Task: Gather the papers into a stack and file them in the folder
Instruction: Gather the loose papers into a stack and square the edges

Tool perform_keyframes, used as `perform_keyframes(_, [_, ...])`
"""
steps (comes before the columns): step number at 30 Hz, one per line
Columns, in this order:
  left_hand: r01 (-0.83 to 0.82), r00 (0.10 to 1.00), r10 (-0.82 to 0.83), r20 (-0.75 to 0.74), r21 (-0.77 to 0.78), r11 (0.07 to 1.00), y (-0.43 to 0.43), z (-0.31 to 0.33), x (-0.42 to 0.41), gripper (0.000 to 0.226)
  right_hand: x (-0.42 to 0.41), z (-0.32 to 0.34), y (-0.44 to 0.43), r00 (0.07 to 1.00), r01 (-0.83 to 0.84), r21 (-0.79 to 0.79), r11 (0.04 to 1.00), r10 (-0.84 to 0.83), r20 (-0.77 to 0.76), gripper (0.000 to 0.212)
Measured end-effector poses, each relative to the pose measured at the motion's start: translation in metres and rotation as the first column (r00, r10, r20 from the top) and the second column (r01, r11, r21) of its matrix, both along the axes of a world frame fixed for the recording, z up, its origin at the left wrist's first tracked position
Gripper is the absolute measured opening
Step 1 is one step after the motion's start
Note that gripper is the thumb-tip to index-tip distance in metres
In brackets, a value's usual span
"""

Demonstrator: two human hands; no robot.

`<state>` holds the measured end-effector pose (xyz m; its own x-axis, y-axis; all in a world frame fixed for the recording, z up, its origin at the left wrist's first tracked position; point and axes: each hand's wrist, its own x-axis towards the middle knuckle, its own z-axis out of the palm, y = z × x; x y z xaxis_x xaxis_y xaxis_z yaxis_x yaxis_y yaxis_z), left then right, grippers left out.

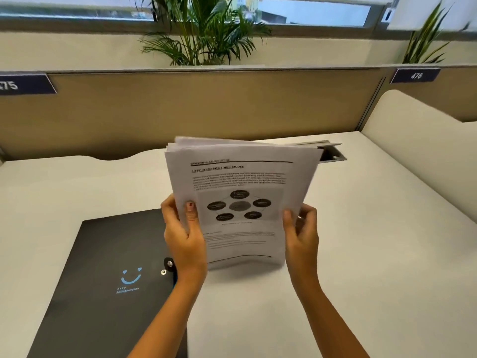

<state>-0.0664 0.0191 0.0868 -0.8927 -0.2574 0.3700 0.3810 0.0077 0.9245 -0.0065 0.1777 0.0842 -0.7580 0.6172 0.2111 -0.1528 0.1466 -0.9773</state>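
1. The stack of white printed paper sheets (240,197) is up between my two hands, standing roughly upright with its bottom edge down at or just above the pale grey desk top (361,254). I can't tell if it's actually touching. The top edges are fanned a bit, so the sheets aren't squared up.

2. The front page faces me: an underlined heading, a block of text, then a diagram of dark ovals around a grey centre one. The print is too blurry to read properly.

3. My left hand (184,233) has the left edge of the stack. The thumb is laid flat across the front page and the fingers are curled round behind, so it's closed on the paper in a firm pinch.

4. My right hand (302,228) is on the right edge. The thumb presses on the front near the margin and the fingers sit behind, looser and a bit more spread than the left, but still holding the sheets.

5. The flat black folder with a blue smiley print and a snap-button tab (111,267) lies closed on the desk to the left of the stack, partly under my left wrist and forearm. Neither hand touches it as far as I can see.

6. Behind the papers there's a grey metal cable hatch (331,152) set into the desk, partly hidden by the stack's top right corner.

7. At the back is a tan divider panel (206,104) with number tags, and a green palm plant (204,34) beyond it.
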Motion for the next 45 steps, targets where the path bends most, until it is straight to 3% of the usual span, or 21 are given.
perform_keyframes(3, [-0.013,1.0,0.013,0.007,0.005,1.0,0.004,0.001,0.005,0.033,0.005,-0.004,-0.01,0.999,-0.041,-0.026,0.999,0.04,-0.028,0.02])
perform_keyframes(5, [-0.025,1.0,0.025,-0.001,0.007,1.0,0.005,0.003,0.008,0.027,0.007,-0.004,-0.015,0.998,-0.041,-0.026,0.999,0.04,-0.038,0.024])
perform_keyframes(8, [-0.049,0.998,0.05,-0.027,0.046,0.998,0.004,0.009,0.013,0.018,0.011,0.002,-0.017,0.994,-0.025,-0.009,1.0,0.024,-0.109,0.012])
perform_keyframes(13, [0.022,0.999,-0.018,-0.046,0.088,0.996,-0.004,0.013,0.017,0.03,0.017,0.007,-0.013,0.976,-0.066,-0.003,0.998,0.064,-0.207,0.023])
perform_keyframes(18, [0.08,0.997,-0.08,0.006,0.048,0.996,-0.005,0.008,0.022,0.019,0.019,0.003,-0.016,0.979,-0.096,0.015,0.995,0.097,-0.182,0.046])
perform_keyframes(24, [0.055,0.999,-0.055,-0.003,0.044,0.998,-0.006,0.003,0.025,0.016,0.017,0.0,-0.008,0.981,-0.073,0.039,0.997,0.078,-0.179,0.016])
perform_keyframes(28, [0.068,0.996,-0.069,0.062,0.017,0.998,-0.007,-0.014,0.033,0.018,0.021,-0.016,-0.011,0.994,-0.085,0.03,0.996,0.087,-0.069,0.024])
perform_keyframes(34, [0.072,0.997,-0.072,0.013,0.027,0.997,-0.01,-0.01,0.037,0.017,0.021,-0.018,-0.012,0.995,-0.024,0.026,0.999,0.026,-0.099,0.025])
perform_keyframes(40, [0.097,0.987,-0.09,0.135,-0.044,0.994,-0.012,-0.036,0.041,0.011,0.025,-0.043,-0.018,1.0,-0.003,0.074,0.997,0.001,0.023,0.028])
perform_keyframes(45, [0.111,0.987,-0.107,0.123,-0.025,0.993,-0.014,-0.037,0.043,0.022,0.024,-0.045,-0.02,0.999,0.053,0.097,0.994,-0.054,0.004,0.042])
